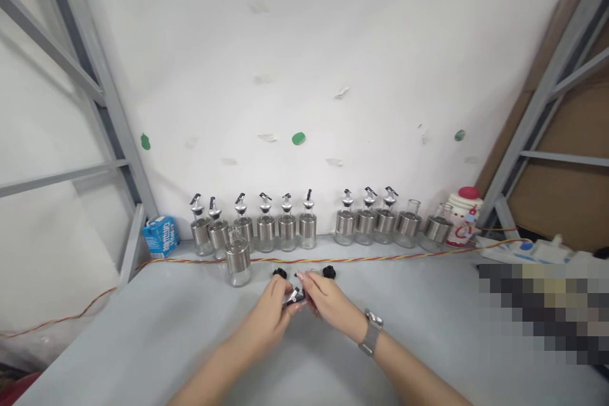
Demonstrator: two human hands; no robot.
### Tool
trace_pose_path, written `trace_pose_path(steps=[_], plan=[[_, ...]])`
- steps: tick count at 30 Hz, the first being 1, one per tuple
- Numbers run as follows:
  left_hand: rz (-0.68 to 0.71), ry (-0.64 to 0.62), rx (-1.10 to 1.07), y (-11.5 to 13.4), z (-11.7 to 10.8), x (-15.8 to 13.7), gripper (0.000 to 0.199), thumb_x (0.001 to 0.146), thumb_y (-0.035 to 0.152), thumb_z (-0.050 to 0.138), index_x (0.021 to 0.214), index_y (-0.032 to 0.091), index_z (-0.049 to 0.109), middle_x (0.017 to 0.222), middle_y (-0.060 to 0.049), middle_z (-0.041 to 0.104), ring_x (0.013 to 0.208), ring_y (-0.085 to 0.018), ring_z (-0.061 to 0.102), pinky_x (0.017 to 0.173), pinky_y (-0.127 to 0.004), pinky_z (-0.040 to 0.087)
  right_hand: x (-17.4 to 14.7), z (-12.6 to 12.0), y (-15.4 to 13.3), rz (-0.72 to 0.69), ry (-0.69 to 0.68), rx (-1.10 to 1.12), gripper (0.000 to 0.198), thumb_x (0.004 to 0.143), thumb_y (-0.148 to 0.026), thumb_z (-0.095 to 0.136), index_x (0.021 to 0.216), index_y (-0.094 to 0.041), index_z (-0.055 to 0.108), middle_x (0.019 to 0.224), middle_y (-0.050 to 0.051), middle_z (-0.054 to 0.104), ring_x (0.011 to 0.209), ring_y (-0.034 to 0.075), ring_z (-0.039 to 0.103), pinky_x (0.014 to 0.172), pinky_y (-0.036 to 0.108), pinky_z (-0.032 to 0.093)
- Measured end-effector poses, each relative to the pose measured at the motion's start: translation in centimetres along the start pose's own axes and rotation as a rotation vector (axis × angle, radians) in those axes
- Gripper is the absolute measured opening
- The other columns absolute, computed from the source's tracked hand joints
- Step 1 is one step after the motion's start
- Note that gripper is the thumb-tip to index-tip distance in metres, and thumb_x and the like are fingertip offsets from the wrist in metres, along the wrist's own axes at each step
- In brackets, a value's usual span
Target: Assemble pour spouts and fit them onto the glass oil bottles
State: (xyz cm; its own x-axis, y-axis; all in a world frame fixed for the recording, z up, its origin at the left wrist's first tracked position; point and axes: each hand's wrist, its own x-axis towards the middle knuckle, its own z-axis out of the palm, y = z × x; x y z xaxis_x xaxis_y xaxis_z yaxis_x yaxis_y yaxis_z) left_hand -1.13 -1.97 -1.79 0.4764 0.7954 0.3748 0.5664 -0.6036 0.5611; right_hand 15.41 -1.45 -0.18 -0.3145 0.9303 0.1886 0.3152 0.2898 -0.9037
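Observation:
My left hand (270,312) is closed on a silver-and-black pourer spout (295,296) above the front middle of the table. Right beside it, the fingers of my right hand (330,302), on the arm with a wristwatch (371,333), are pinched together near the spout. A tiny dark bit shows at those fingertips, too small to name. Behind my hands lie one black part (280,273) on the left and another black part (329,272) on the right. An uncapped glass bottle (238,260) with a steel sleeve stands left of my hands.
Several bottles with pourer spouts (265,231) line the wall. Two uncapped bottles, one upright (409,225) and one tilted-looking (436,229), are at the right, beside a red-topped white container (464,219). A twisted cord (371,259) crosses the table; a blue carton (160,236) stands left.

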Motion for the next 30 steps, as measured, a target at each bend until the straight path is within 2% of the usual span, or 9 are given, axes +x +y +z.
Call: trace_pose_path(steps=[5, 11, 13, 16, 18, 20, 23, 26, 30], plan=[[-0.042, -0.065, 0.016, 0.1, 0.2, -0.2, 0.024, 0.075, 0.027, 0.050, 0.097, 0.018, 0.044, 0.095, -0.007, 0.048, 0.085, -0.019, 0.050, 0.075, -0.033, 0.042, 0.1, 0.3, 0.4, 0.051, -0.109, 0.010, 0.043, 0.083, -0.054, 0.029, 0.061, -0.019, 0.041, 0.047, -0.005, 0.040, 0.042, 0.009, 0.038, 0.044, 0.021, 0.029], [-0.129, -0.058, -0.040, -0.2, 0.3, -0.3, 0.028, 0.076, 0.034, 0.049, 0.098, 0.019, 0.041, 0.095, -0.008, 0.052, 0.085, -0.020, 0.052, 0.073, -0.033, 0.041, 0.1, 0.2, 0.5, -0.007, -0.132, -0.003, 0.040, 0.081, -0.051, 0.037, 0.059, -0.019, 0.039, 0.048, -0.005, 0.040, 0.044, 0.008, 0.038, 0.043, 0.020, 0.029], [-0.143, -0.065, -0.040, -0.2, -0.1, -0.1, 0.028, 0.076, 0.037, 0.049, 0.096, 0.019, 0.042, 0.094, -0.008, 0.054, 0.083, -0.020, 0.053, 0.071, -0.032, 0.040, 0.2, 0.2, 0.5, 0.017, -0.154, 0.066, 0.039, 0.079, -0.051, 0.040, 0.060, -0.018, 0.040, 0.046, -0.006, 0.040, 0.042, 0.008, 0.038, 0.042, 0.020, 0.029], [-0.131, -0.084, -0.040, 0.2, -0.8, 0.0, 0.026, 0.074, 0.042, 0.050, 0.086, 0.019, 0.048, 0.085, -0.005, 0.057, 0.075, -0.019, 0.052, 0.066, -0.029, 0.039, 0.4, 0.1, 0.4, 0.150, -0.251, 0.286, 0.037, 0.075, -0.052, 0.046, 0.062, -0.018, 0.044, 0.040, -0.007, 0.040, 0.035, 0.007, 0.038, 0.037, 0.020, 0.028], [-0.136, -0.080, -0.147, 0.8, -1.1, 0.1, 0.027, 0.076, 0.045, 0.047, 0.080, 0.019, 0.051, 0.078, -0.004, 0.058, 0.069, -0.017, 0.052, 0.063, -0.027, 0.039, 0.5, 0.0, 0.1, 0.236, -0.301, 0.471, 0.037, 0.073, -0.053, 0.047, 0.061, -0.017, 0.045, 0.039, -0.007, 0.041, 0.031, 0.007, 0.038, 0.033, 0.019, 0.027], [-0.240, -0.069, -0.380, 1.3, -1.0, 0.3, 0.036, 0.079, 0.049, 0.035, 0.072, 0.018, 0.052, 0.065, -0.002, 0.058, 0.057, -0.014, 0.052, 0.055, -0.024, 0.038, 0.6, -0.2, -0.2, 0.253, -0.321, 0.593, 0.037, 0.073, -0.050, 0.046, 0.059, -0.016, 0.046, 0.041, -0.005, 0.045, 0.032, 0.007, 0.041, 0.031, 0.019, 0.028], [-0.509, -0.096, -0.700, 1.7, -0.4, 0.8, 0.056, 0.079, 0.058, 0.021, 0.053, 0.016, 0.048, 0.041, -0.001, 0.049, 0.035, -0.011, 0.044, 0.038, -0.022, 0.030, 0.5, -0.7, -0.4, 0.200, -0.333, 0.599, 0.029, 0.071, -0.040, 0.050, 0.060, -0.014, 0.049, 0.048, -0.002, 0.052, 0.035, 0.007, 0.045, 0.033, 0.018, 0.032], [-0.656, -0.116, -0.840, 1.5, 0.1, 1.3, 0.061, 0.076, 0.062, 0.023, 0.040, 0.016, 0.044, 0.029, -0.001, 0.044, 0.025, -0.009, 0.037, 0.032, -0.021, 0.021, 0.4, -0.7, -0.4, 0.139, -0.333, 0.498, 0.015, 0.066, -0.028, 0.056, 0.062, -0.015, 0.049, 0.046, -0.004, 0.052, 0.037, 0.007, 0.045, 0.036, 0.018, 0.035], [-0.721, -0.063, -0.912, 1.2, 0.4, 1.5, 0.060, 0.072, 0.064, 0.030, 0.039, 0.015, 0.045, 0.027, 0.000, 0.042, 0.022, -0.008, 0.034, 0.030, -0.021, 0.015, 0.2, -0.1, -0.4, 0.097, -0.299, 0.473, 0.010, 0.067, -0.023, 0.052, 0.061, -0.015, 0.051, 0.044, -0.004, 0.052, 0.034, 0.006, 0.043, 0.034, 0.018, 0.034]])
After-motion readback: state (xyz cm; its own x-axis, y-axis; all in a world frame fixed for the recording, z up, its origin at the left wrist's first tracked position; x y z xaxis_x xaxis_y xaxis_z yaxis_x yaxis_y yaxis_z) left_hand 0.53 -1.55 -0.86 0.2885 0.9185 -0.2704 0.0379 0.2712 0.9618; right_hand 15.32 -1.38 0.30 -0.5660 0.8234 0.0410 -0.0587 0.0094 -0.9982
